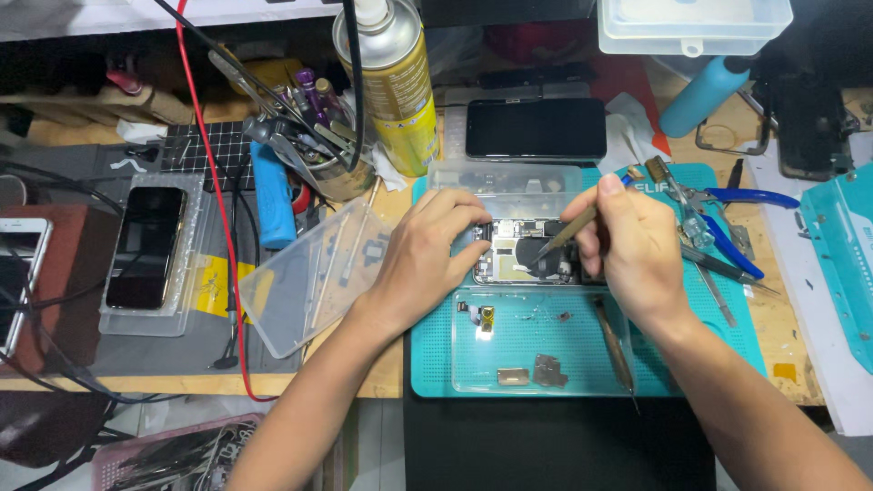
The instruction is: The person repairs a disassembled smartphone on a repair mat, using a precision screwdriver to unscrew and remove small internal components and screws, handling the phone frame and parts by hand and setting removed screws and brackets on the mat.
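An opened phone body (527,256) with its insides showing lies on a teal work mat (727,341). My left hand (427,255) rests on the phone's left end and steadies it with the fingers. My right hand (632,241) grips a thin metal-tipped tool (566,233) like a pen, its tip down inside the phone near the middle. A clear tray (473,373) in front of the phone holds several small removed parts and screws.
A detached black screen (536,129) lies behind the phone, with a yellow spray can (391,86) and a cup of tools (309,136) to the left. Blue pliers (737,218) and tweezers lie right. A clear lid (314,273) and other phones (145,247) lie left.
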